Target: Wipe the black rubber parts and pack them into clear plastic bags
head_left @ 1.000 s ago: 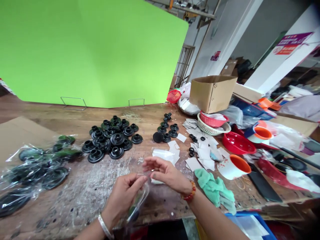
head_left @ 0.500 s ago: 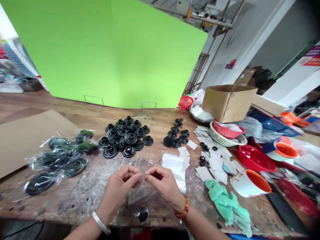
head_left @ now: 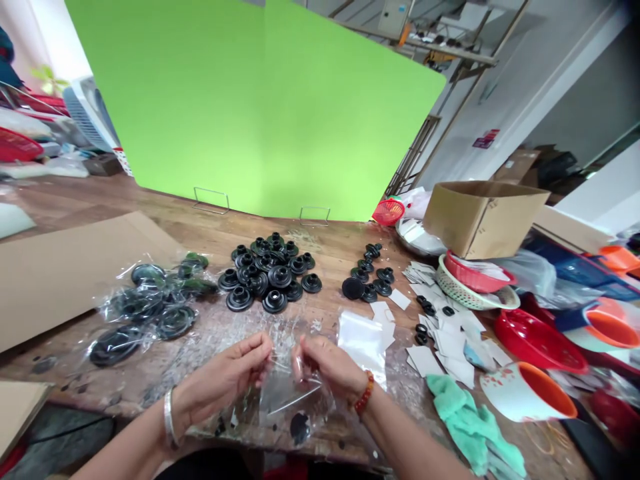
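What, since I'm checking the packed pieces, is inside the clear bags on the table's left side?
Dark, round, disc-like parts show through the clear bags. Overlapping bags and glare cover some, so their number and whatever lies underneath can't be told.

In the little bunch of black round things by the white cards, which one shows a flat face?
The leftmost black disc of that bunch: its plain, flat face shows, while the two discs just right of it show raised knobs.
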`<state>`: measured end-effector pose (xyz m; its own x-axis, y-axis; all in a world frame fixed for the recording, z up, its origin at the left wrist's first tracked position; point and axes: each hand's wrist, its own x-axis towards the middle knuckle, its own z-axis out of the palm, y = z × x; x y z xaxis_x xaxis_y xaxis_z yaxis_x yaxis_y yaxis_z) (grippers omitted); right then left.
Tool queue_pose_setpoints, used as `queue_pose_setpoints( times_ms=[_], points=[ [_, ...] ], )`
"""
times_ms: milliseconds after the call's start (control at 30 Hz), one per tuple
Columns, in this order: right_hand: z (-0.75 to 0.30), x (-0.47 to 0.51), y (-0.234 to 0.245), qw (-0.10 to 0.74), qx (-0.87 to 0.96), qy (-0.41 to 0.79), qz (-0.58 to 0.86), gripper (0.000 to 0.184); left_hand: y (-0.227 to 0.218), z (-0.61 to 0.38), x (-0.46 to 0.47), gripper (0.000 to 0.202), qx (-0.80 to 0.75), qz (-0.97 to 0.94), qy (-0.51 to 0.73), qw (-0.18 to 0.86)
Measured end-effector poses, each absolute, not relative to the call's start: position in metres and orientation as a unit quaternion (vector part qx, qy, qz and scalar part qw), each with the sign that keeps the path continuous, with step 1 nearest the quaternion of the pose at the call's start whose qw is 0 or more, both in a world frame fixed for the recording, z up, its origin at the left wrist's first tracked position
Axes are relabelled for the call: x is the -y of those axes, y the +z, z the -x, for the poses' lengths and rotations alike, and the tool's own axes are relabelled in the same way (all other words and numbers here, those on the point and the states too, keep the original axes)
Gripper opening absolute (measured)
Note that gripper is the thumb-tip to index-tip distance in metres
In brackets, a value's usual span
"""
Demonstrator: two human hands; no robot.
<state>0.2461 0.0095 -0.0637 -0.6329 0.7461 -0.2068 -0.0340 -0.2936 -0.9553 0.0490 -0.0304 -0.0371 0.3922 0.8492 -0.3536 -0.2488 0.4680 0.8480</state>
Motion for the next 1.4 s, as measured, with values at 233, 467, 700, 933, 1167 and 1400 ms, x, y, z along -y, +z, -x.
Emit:
queue_pose_setpoints(
  times_ms=[233,467,700,933,1167,1400],
  points=[
    [-0.204,-0.079,-0.062,0.3,0.828,0.233,0.412,0.022,-0.063,-0.037,0.028,0.035,-0.574,-0.513,0.341,0.54],
    [-0.183,-0.083,-0.069,0.136,0.883,0.109,0.437,0.023,-0.057,-0.033,0.028,0.03,-0.552,-0.513,0.375,0.54],
    [-0.216,-0.067,-0.036,0.326,0.776,0.272,0.466,0.022,-0.041,-0.038,0.026,0.014,-0.584,-0.627,0.331,0.395],
    [-0.233,-0.044,-0.013,0.282,0.625,0.551,0.476,0.02,-0.031,-0.065,0.025,0.014,-0.528,-0.685,0.434,0.253],
    [-0.254,-0.037,-0.028,0.218,0.692,0.536,0.431,0.012,-0.047,-0.091,0.015,0.018,-0.527,-0.508,0.492,0.471],
    [-0.265,-0.029,-0.05,0.281,0.57,0.613,0.47,0.019,-0.056,-0.102,0.012,0.03,-0.466,-0.277,0.483,0.687]
  ],
)
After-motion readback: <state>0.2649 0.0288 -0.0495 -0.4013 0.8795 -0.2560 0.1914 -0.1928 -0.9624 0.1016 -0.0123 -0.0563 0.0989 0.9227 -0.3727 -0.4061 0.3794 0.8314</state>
